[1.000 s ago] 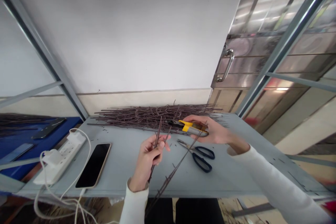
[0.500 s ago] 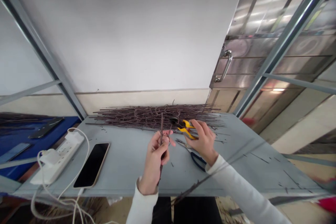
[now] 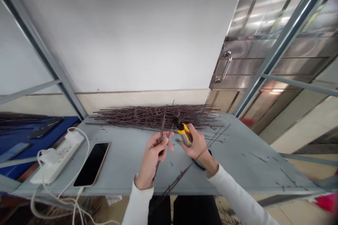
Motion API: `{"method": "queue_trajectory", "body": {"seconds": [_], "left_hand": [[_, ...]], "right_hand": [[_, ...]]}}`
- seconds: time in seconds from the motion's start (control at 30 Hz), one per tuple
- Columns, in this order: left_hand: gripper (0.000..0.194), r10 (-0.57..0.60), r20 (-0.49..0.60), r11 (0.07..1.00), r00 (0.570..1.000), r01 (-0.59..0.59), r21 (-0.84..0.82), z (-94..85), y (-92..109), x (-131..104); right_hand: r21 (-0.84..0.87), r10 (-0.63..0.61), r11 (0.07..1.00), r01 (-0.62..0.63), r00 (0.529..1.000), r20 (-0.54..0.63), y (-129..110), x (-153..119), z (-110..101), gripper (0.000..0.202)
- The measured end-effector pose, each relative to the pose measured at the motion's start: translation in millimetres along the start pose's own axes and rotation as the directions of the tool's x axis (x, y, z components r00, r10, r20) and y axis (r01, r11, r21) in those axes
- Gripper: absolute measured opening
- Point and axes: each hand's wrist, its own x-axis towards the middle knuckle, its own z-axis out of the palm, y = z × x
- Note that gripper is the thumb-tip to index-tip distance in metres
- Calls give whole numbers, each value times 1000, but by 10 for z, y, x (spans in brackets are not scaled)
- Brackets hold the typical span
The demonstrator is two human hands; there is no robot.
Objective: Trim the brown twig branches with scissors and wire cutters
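Dark thin twigs (image 3: 163, 123) rise from between the fingers of my left hand (image 3: 155, 149), which is closed around them above the front of the table. My right hand (image 3: 196, 146) grips yellow-and-grey pliers (image 3: 185, 137), their dark jaws pointing up and left near the twigs' upper part. Whether the jaws touch a twig I cannot tell. A long branched twig (image 3: 179, 177) slants up past my right wrist from below the table edge. Under my right hand lies a pair of scissors with dark blue handles (image 3: 199, 166), mostly hidden.
A long heap of twigs (image 3: 148, 116) lies along the back of the grey table (image 3: 124, 163). At left are a phone (image 3: 92, 164), a white power strip (image 3: 60, 156) and white cables. Twig scraps (image 3: 258, 157) lie at right; metal posts (image 3: 274, 47) frame the table.
The pliers' handles have come together and their jaws now point more upward. My right hand has shifted slightly left, and the long branched twig stands clearer in front of it.
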Motion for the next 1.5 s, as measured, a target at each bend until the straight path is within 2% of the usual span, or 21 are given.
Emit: {"method": "queue_trajectory", "body": {"seconds": [0.07,0.13,0.2,0.27,0.33,0.43,0.5,0.57,0.63,0.67,0.77,0.9,1.0,1.07,1.17,1.3,1.43,1.5], "left_hand": [[34,-23,17,1000,1000,23,16,-58,17,20],[34,-64,48,997,997,62,39,-109,34,38],[35,-117,78,992,990,113,56,-147,41,50],[37,-157,96,987,983,152,51,-171,34,53],[37,-167,113,986,980,163,44,-183,22,42],[37,-166,150,985,975,157,68,-179,10,6],[39,-164,173,984,971,150,92,-158,9,-17],[41,-140,176,986,974,120,116,-125,8,-31],[43,-106,167,985,980,81,151,-89,5,-34],[44,-94,160,982,983,65,175,-72,2,-34],[45,-43,89,962,995,17,272,-27,-18,-37],[38,82,-35,909,996,-61,412,29,-67,-71],[37,127,-51,881,991,-89,465,47,-97,-96],[38,124,-47,878,991,-87,471,32,-98,-96],[42,60,3,900,998,-55,432,-17,-67,-74],[49,-33,77,931,996,2,366,-49,-19,-46],[48,-26,73,922,997,-4,386,-13,-23,-35],[48,-45,72,927,996,15,374,5,-26,-32]], "right_hand": [[149,37,987,-54,993,115,-23,-35,-56,28],[355,56,923,-149,964,260,-31,-80,-110,28],[581,9,752,-310,888,460,-18,-127,-164,28],[701,-115,505,-503,766,632,17,-166,-216,29],[681,-260,297,-669,630,732,70,-186,-265,32],[558,-425,121,-821,465,777,158,-185,-328,35],[501,-477,76,-862,410,777,201,-177,-358,36],[483,-463,95,-870,391,795,217,-172,-383,38],[496,-395,146,-856,410,822,198,-170,-408,40],[514,-342,177,-839,437,832,174,-170,-422,39],[561,-135,314,-766,549,825,57,-161,-469,34],[529,82,587,-613,694,715,-105,-135,-512,26],[320,165,872,-371,837,521,-141,-133,-518,24],[82,163,974,-211,905,394,-112,-150,-524,24],[-153,120,986,-71,933,339,-24,-193,-549,24],[-289,52,957,42,950,309,72,-248,-574,27],[-431,-55,898,89,994,91,77,-271,-516,42],[-511,-138,854,104,990,-30,56,-271,-458,45]]}}
